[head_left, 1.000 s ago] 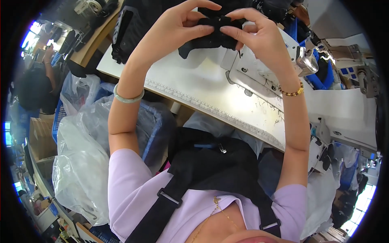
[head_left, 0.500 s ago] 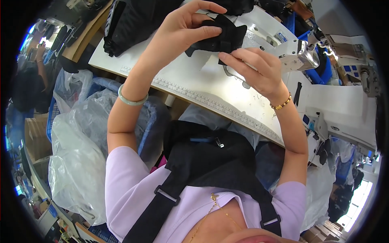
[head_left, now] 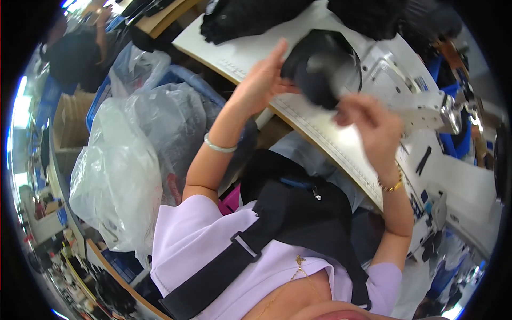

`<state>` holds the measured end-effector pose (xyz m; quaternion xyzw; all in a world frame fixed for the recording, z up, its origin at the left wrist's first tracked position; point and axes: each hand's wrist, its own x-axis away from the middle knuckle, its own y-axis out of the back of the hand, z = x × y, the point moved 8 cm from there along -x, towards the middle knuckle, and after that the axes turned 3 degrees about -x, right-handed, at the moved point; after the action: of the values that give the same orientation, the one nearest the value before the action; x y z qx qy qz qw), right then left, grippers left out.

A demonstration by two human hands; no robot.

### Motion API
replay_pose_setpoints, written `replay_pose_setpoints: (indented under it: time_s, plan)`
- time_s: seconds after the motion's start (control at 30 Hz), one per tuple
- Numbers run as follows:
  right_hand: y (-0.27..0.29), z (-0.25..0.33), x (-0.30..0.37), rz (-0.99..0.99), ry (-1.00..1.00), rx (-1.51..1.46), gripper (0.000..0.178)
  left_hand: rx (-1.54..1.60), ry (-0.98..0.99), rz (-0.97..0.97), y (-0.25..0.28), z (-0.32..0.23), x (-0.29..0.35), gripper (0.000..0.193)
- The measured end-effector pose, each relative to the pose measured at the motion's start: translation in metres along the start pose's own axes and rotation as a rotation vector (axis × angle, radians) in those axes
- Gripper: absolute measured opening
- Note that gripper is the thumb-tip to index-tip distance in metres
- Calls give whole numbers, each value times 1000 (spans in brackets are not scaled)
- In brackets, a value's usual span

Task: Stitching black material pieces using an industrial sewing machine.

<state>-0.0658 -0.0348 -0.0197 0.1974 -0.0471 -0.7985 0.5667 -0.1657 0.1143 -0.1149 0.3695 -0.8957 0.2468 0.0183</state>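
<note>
A black fabric piece (head_left: 314,66), rounded and cup-like, is between my hands above the white worktable, its middle smeared by motion. At its left edge is my left hand (head_left: 264,80), open, with the thumb pointing up and the fingers stretched toward the fabric. My right hand (head_left: 373,125) is at the lower right edge of the piece, blurred, its fingertips closed together on that edge. Details of the fabric are too blurred to make out.
The white sewing table (head_left: 306,114) has a ruler strip along its near edge. A white sewing machine (head_left: 426,106) stands at the right. Black bundles (head_left: 250,18) lie at the far side. Clear plastic bags (head_left: 122,165) fill the left, beside a blue basket. Another person (head_left: 77,56) is at the far left.
My left hand has lowered and opened from its grip on the black fabric piece. The piece has turned and come nearer, and my right hand has moved lower. The whole view has shifted.
</note>
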Motion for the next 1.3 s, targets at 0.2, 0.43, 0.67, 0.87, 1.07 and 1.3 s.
replay_pose_setpoints:
  time_s: [0.2, 0.43, 0.67, 0.87, 1.07, 1.3]
  plan:
    - [-98, 0, 10, 211, 728, 776, 29, 19, -286, -13, 37, -51, -6, 33]
    - [-222, -28, -92, 158, 794, 931, 32, 104, -613, 49, 163, -135, -37, 20]
    - [-278, -42, -128, -33, 775, 1175, 33, -318, -362, -90, 232, -129, -110, 20]
    - [-221, -71, -173, -50, 435, 933, 21, -512, -493, -119, 167, -137, -159, 28]
    - [-150, -56, -82, 268, 705, 518, 29, -602, -806, -708, 223, -179, -103, 26]
    - [2, -64, -11, 41, 435, 596, 16, -1364, -1543, 55, -150, -198, -59, 27]
